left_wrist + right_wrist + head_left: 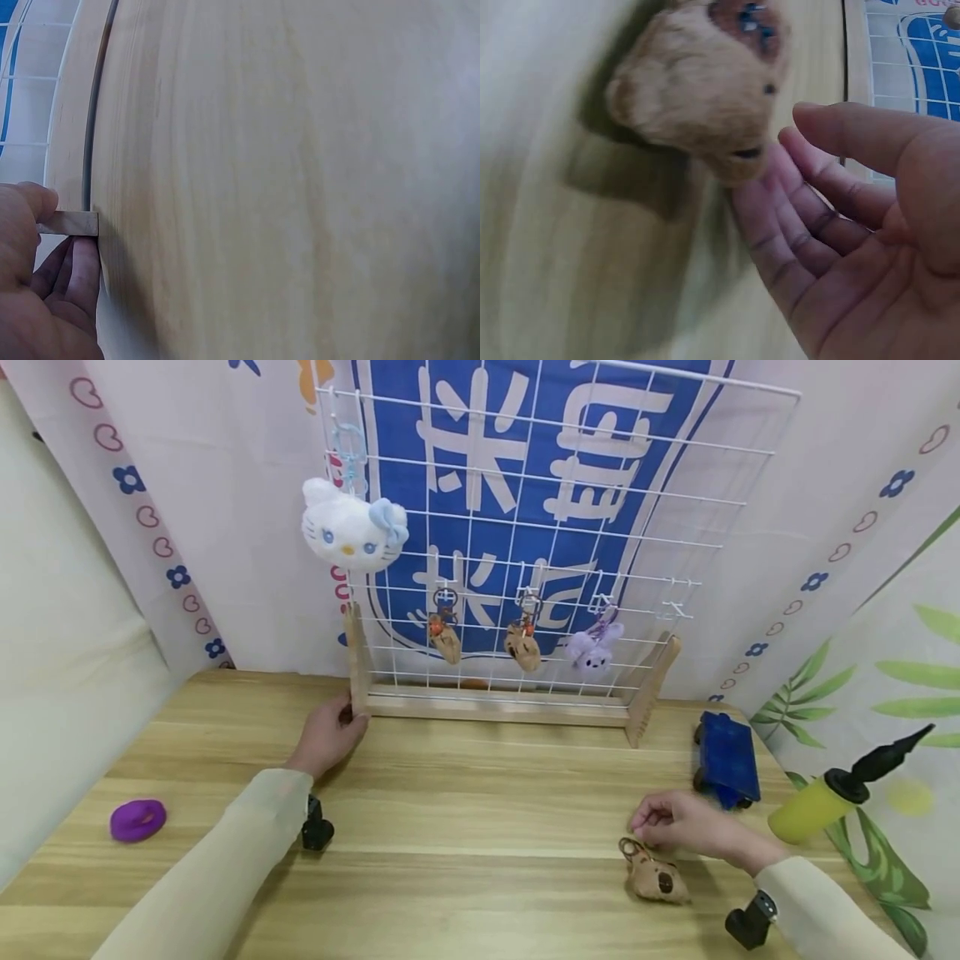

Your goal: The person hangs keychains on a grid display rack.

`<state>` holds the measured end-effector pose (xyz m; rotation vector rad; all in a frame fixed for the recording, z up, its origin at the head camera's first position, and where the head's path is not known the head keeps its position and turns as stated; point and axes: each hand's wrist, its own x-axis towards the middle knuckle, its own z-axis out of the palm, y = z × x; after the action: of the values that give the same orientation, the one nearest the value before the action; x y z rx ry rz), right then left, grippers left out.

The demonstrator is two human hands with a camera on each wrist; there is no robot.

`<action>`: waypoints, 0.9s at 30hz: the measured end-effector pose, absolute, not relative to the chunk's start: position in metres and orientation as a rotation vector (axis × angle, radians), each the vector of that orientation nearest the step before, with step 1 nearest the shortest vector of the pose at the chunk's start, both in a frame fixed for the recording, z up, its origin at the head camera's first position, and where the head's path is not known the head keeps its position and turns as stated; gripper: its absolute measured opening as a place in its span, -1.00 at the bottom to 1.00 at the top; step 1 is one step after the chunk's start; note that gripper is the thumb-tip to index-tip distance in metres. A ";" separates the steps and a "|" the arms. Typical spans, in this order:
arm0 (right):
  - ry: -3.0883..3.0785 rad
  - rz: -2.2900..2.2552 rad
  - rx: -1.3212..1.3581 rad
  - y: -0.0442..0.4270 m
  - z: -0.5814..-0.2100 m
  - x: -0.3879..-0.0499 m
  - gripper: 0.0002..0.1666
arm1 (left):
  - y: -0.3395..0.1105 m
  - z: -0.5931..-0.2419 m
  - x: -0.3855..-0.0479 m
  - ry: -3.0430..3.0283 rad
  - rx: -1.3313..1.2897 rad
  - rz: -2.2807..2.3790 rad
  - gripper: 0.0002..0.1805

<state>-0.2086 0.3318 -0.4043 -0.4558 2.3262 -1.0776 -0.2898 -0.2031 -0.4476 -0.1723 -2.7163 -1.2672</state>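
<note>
My left hand (330, 735) grips the left foot of a wooden stand (495, 710). In the left wrist view its thumb and fingers (84, 274) lie on either side of the thin wooden end (71, 223). Close to the table on the right, my right hand (686, 827) is beside a brown plush keychain (654, 878) with a metal ring. The right wrist view shows its fingers (761, 225) at the plush's edge, thumb and index finger slightly apart with nothing seen between them. A white wire grid (517, 539) rises from the stand.
On the grid hang a white cat plush (348, 531), two brown plush keychains (447, 642) and a lilac plush (592, 652). A purple ring-shaped thing (138, 820) lies at left. At right are a blue toy cart (727, 760) and a yellow hand pump (813, 810).
</note>
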 end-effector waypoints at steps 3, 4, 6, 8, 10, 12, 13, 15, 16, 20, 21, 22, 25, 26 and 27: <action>2.319 -1.080 -0.472 0.332 -0.410 -0.206 -0.80 | -0.203 -0.448 -0.290 -2.718 -0.172 -1.258 -0.53; 2.315 -1.078 -0.480 0.332 -0.411 -0.206 -0.80 | -0.203 -0.448 -0.290 -2.719 -0.174 -1.253 -0.52; 2.308 -1.075 -0.494 0.332 -0.413 -0.206 -0.79 | -0.203 -0.449 -0.291 -2.722 -0.172 -1.246 -0.53; 2.306 -1.068 -0.503 0.331 -0.414 -0.206 -0.79 | -0.203 -0.449 -0.291 -2.726 -0.166 -1.242 -0.53; 2.306 -1.061 -0.511 0.331 -0.415 -0.206 -0.79 | -0.203 -0.449 -0.291 -2.730 -0.161 -1.240 -0.52; 2.314 -1.054 -0.516 0.330 -0.416 -0.207 -0.79 | -0.203 -0.447 -0.290 -2.728 -0.160 -1.239 -0.51; 2.319 -1.049 -0.516 0.330 -0.416 -0.207 -0.79 | -0.203 -0.447 -0.289 -2.727 -0.157 -1.241 -0.51; 2.326 -1.046 -0.518 0.329 -0.416 -0.207 -0.79 | -0.204 -0.447 -0.288 -2.725 -0.160 -1.235 -0.51; 2.333 -1.042 -0.519 0.329 -0.417 -0.207 -0.79 | -0.204 -0.447 -0.288 -2.723 -0.163 -1.232 -0.51; 2.367 -1.022 -0.528 0.328 -0.417 -0.206 -0.80 | -0.203 -0.446 -0.288 -2.719 -0.175 -1.225 -0.51; 2.381 -1.010 -0.534 0.328 -0.417 -0.206 -0.80 | -0.203 -0.445 -0.288 -2.716 -0.178 -1.223 -0.51; 2.397 -0.994 -0.541 0.328 -0.417 -0.206 -0.80 | -0.203 -0.445 -0.288 -2.716 -0.178 -1.221 -0.52; 2.449 -0.939 -0.562 0.326 -0.417 -0.206 -0.80 | -0.203 -0.446 -0.288 -2.719 -0.177 -1.208 -0.53; 2.460 -0.926 -0.563 0.326 -0.417 -0.205 -0.79 | -0.203 -0.446 -0.288 -2.721 -0.173 -1.207 -0.53; 2.470 -0.915 -0.564 0.325 -0.417 -0.205 -0.79 | -0.203 -0.447 -0.288 -2.724 -0.170 -1.207 -0.53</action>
<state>-0.2053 0.3251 -0.4166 -0.5640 2.4698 -0.9149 -0.2878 -0.2029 -0.4469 -0.1704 -2.7243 -1.2072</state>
